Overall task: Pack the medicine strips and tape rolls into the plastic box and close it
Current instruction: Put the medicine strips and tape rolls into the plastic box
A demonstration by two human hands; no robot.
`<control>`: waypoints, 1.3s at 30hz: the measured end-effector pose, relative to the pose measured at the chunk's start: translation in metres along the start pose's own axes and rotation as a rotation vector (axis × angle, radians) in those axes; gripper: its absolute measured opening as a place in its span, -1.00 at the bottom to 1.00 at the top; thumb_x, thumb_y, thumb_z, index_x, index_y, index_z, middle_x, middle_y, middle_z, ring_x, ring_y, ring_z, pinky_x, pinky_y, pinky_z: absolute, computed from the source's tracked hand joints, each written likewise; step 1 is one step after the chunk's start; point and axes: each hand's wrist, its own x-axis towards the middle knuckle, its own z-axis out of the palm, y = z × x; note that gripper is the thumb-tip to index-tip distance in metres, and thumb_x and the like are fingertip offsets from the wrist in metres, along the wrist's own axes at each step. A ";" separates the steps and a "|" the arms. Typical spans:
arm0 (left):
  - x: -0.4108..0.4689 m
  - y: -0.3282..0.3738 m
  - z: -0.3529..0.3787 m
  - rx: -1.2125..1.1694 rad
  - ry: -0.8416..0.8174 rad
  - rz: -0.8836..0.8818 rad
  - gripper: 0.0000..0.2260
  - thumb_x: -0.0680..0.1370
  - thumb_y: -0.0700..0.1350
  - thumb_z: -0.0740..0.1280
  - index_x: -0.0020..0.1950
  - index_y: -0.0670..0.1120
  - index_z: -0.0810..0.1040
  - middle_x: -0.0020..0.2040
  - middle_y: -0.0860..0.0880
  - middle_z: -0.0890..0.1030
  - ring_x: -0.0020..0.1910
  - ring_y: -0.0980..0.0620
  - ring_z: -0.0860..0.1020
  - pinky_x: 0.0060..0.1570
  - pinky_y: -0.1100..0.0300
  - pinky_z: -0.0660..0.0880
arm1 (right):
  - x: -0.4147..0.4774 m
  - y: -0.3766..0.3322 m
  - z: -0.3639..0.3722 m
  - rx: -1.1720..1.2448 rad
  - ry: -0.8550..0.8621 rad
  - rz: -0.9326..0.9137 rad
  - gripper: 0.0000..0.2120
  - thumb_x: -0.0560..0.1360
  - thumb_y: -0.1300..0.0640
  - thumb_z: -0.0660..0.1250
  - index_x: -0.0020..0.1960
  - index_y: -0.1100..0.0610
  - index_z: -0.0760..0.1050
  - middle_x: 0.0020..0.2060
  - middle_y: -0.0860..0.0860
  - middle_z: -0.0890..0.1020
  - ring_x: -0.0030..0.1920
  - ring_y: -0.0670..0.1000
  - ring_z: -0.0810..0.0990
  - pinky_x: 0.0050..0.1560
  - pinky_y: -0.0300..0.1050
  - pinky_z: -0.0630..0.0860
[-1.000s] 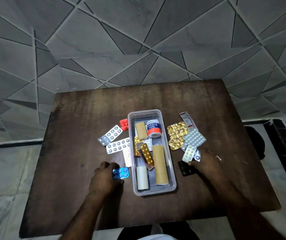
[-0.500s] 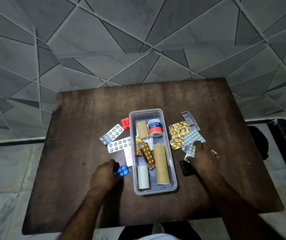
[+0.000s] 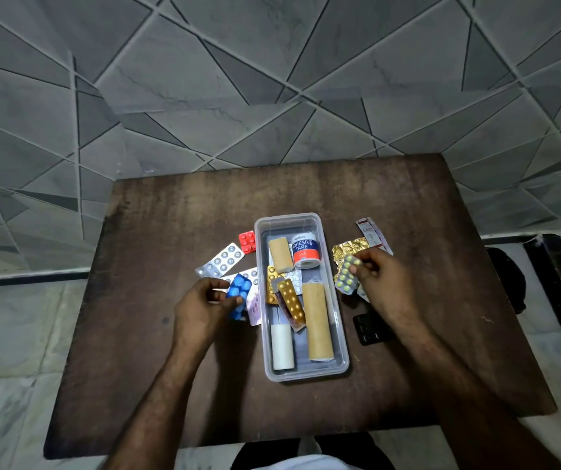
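Note:
A clear plastic box (image 3: 340, 362) stands open in the middle of the brown table (image 3: 157, 368). Inside lie a long tan roll (image 3: 317, 322), a short tan roll (image 3: 279, 253), a white roll (image 3: 282, 347), an adhesive tape roll (image 3: 305, 250) and gold pill strips (image 3: 291, 300). My left hand (image 3: 201, 308) holds a blue pill strip (image 3: 239, 295) just left of the box. My right hand (image 3: 379, 279) holds a strip of yellow pills (image 3: 346, 278) just right of the box.
Left of the box lie a red strip (image 3: 247, 240) and silver strips (image 3: 221, 261). On the right are a gold foil strip (image 3: 348, 247), a red-and-white strip (image 3: 372, 234) and a black strip (image 3: 369, 329). A grey tiled wall (image 3: 272, 79) rises behind the table.
Both hands have lifted their strips off the table. The left hand raised the blue strip toward the box; the right hand picked up the yellow-pill strip and moved up and inward.

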 end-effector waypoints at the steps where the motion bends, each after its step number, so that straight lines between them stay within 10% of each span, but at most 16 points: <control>1: -0.001 0.004 0.003 -0.057 -0.009 0.000 -0.74 0.30 -0.13 0.58 -0.10 0.05 0.60 -0.22 -0.07 0.66 -0.16 -0.13 0.68 -0.10 -0.04 0.63 | -0.002 -0.009 0.002 -0.005 -0.022 -0.030 -0.90 0.46 0.12 0.39 -0.02 0.02 0.59 -0.17 -0.08 0.67 -0.10 -0.06 0.63 -0.02 -0.05 0.57; 14: -0.042 0.014 0.053 0.240 -0.217 0.089 -0.65 0.33 -0.15 0.55 0.06 0.04 0.59 -0.24 0.08 0.64 -0.25 0.10 0.62 -0.13 0.16 0.60 | -0.028 -0.024 0.028 -0.332 -0.465 -0.033 -0.79 0.45 0.10 0.41 0.09 0.05 0.61 -0.03 0.00 0.69 -0.05 -0.05 0.60 -0.03 -0.21 0.46; 25: -0.006 0.021 0.020 0.411 0.052 0.194 -0.81 0.51 -0.06 0.38 0.10 -0.05 0.62 -0.06 -0.05 0.70 -0.23 0.04 0.61 -0.16 0.25 0.43 | 0.006 0.029 -0.011 -0.343 -0.171 0.116 -0.77 0.46 0.07 0.38 0.12 0.01 0.58 0.06 0.04 0.67 0.02 0.05 0.61 0.08 -0.03 0.56; 32: 0.042 -0.017 0.014 0.765 -0.105 0.222 -0.54 0.44 -0.07 0.41 0.32 -0.15 0.48 0.25 -0.21 0.57 0.20 -0.23 0.53 0.19 -0.02 0.49 | 0.006 0.070 -0.022 -0.664 -0.186 0.182 -0.48 0.34 0.01 0.44 0.26 0.10 0.43 0.19 0.15 0.55 0.16 0.18 0.56 0.09 -0.03 0.49; 39: 0.046 -0.025 0.031 0.932 -0.131 0.249 -0.51 0.48 0.00 0.33 0.39 -0.08 0.40 0.33 -0.13 0.50 0.21 -0.22 0.50 0.15 -0.09 0.50 | 0.002 0.087 -0.006 -0.712 -0.191 0.193 -0.46 0.35 0.04 0.43 0.28 0.12 0.38 0.17 0.15 0.53 0.18 0.19 0.52 0.12 0.01 0.45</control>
